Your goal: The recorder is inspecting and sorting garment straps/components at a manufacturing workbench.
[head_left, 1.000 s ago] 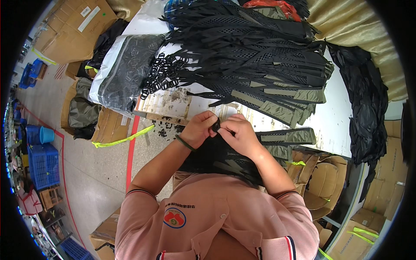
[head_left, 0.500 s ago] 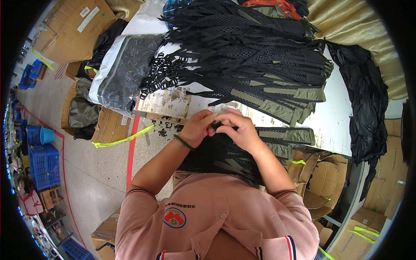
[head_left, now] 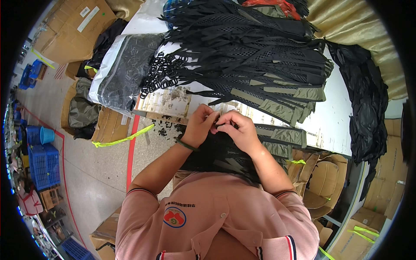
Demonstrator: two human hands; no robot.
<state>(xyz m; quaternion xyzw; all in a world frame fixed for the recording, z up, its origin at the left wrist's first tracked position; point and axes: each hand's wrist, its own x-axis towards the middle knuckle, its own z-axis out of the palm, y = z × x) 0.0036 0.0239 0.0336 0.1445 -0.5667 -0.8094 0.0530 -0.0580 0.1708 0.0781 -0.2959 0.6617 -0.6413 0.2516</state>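
My left hand (head_left: 198, 128) and my right hand (head_left: 239, 131) meet just over the near edge of the white table (head_left: 336, 125). Both are closed, fingertips pinched together around a small black piece that is mostly hidden; it looks like the end of a black strap. Under the hands, a heap of black straps (head_left: 225, 151) lies across my lap. One black mesh strap with an olive end (head_left: 286, 137) stretches out to the right of my right hand. Beyond the hands is a large pile of similar black mesh straps (head_left: 260, 56), with loose black buckles (head_left: 161, 74) at its left.
A clear plastic bag of black buckles (head_left: 134, 60) lies at the table's left. Open cardboard boxes (head_left: 112, 123) stand left and right of the table. Black scraps (head_left: 164, 126) dot the floor. Black fabric (head_left: 362, 99) hangs at the right edge.
My left hand has shifted slightly, its fingers now more upright against the right hand's. The olive-ended strap has slid a little to the left.
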